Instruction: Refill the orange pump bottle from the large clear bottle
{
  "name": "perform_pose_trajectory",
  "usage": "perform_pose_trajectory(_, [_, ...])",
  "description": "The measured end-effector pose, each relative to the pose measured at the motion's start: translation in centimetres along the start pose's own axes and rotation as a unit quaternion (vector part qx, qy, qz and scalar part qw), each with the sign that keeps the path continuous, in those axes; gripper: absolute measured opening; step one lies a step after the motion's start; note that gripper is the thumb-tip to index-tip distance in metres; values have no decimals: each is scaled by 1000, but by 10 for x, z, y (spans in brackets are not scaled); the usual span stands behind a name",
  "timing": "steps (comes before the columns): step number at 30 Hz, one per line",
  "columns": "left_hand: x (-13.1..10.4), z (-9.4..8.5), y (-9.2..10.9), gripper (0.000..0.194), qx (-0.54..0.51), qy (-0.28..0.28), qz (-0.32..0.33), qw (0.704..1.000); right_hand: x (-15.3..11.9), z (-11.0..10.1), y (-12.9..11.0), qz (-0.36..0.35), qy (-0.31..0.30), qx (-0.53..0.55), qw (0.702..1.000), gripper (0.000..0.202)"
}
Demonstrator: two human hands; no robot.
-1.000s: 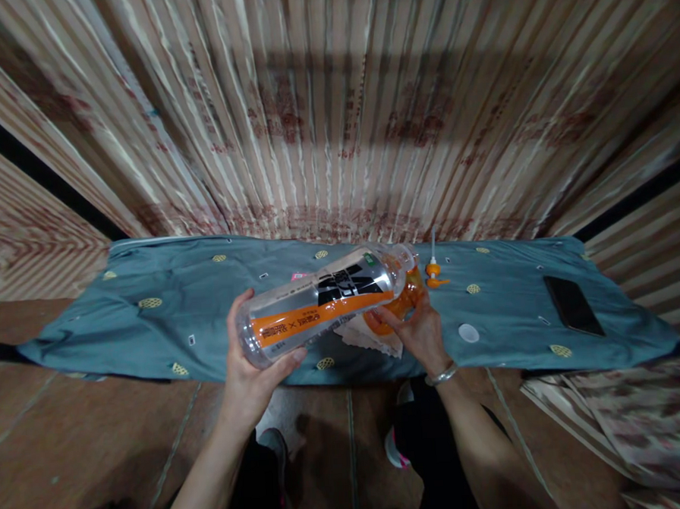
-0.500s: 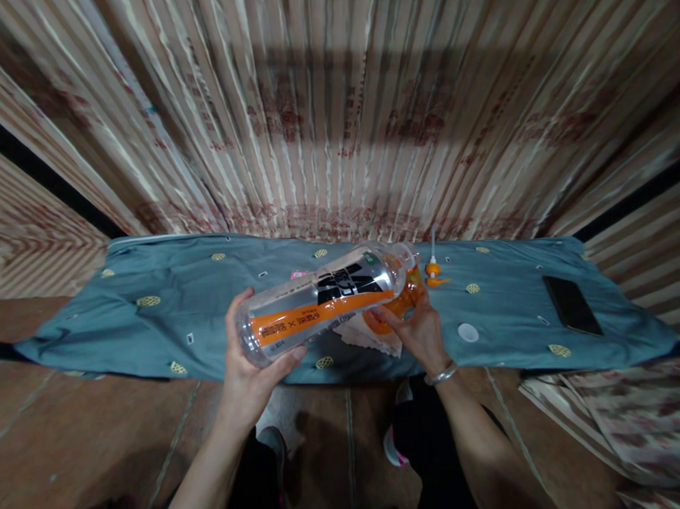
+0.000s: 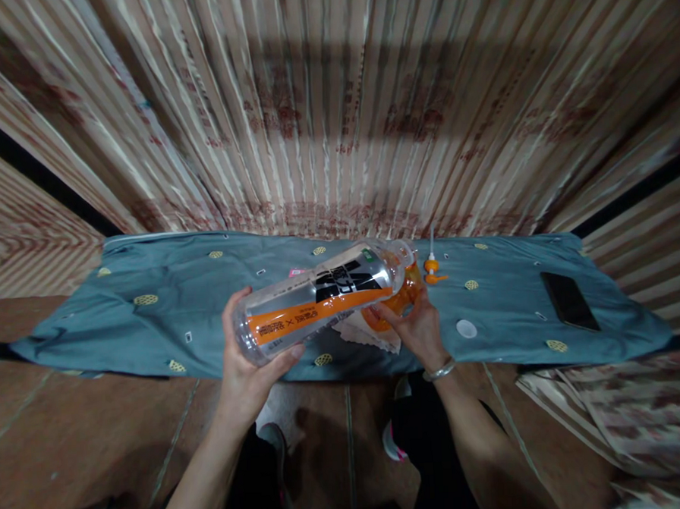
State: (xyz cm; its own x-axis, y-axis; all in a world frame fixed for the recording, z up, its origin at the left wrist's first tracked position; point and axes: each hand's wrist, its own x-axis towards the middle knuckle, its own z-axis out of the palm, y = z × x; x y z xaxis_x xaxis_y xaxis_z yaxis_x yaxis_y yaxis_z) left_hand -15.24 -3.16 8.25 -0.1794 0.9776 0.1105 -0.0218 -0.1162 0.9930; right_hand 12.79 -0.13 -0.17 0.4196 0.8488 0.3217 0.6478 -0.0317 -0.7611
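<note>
My left hand (image 3: 255, 373) is closed around the base of a clear plastic drink bottle (image 3: 319, 297) with a silver, orange and black label. The bottle lies tilted nearly level, its uncapped neck pointing right. Just under that neck, my right hand (image 3: 415, 326) grips an orange see-through bottle (image 3: 400, 304), partly hidden behind the drink bottle and my fingers. Whether the two mouths touch I cannot tell. An orange pump top (image 3: 432, 269) with a pale tube lies beyond my right hand. Beneath the bottles is a crumpled white tissue (image 3: 372, 336).
A teal cloth (image 3: 182, 293) with yellow pineapple prints covers the bench-like surface. On its right side lie a round white cap (image 3: 466, 328) and a black phone (image 3: 569, 301). A small pink item (image 3: 296, 273) shows behind the drink bottle. Striped curtains (image 3: 320, 96) hang behind and at both sides.
Both hands keep their holds, and the bottles stay almost in the same place. The whole view has shifted very slightly.
</note>
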Motion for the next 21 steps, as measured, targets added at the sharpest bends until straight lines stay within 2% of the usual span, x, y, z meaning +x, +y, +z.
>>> perform_pose_trajectory(9, [1,-7,-10,107,-5,-40,21,999,0,-1,-2,-5,2,29,1000,80])
perform_pose_trajectory(13, [1,-7,-10,107,-6,-25,24,999,-1,-1,-3,-15,10,49,999,71])
perform_pose_trajectory(21, [0,-5,-6,109,-3,-26,16,1000,0,0,-1,-29,9,41,999,77])
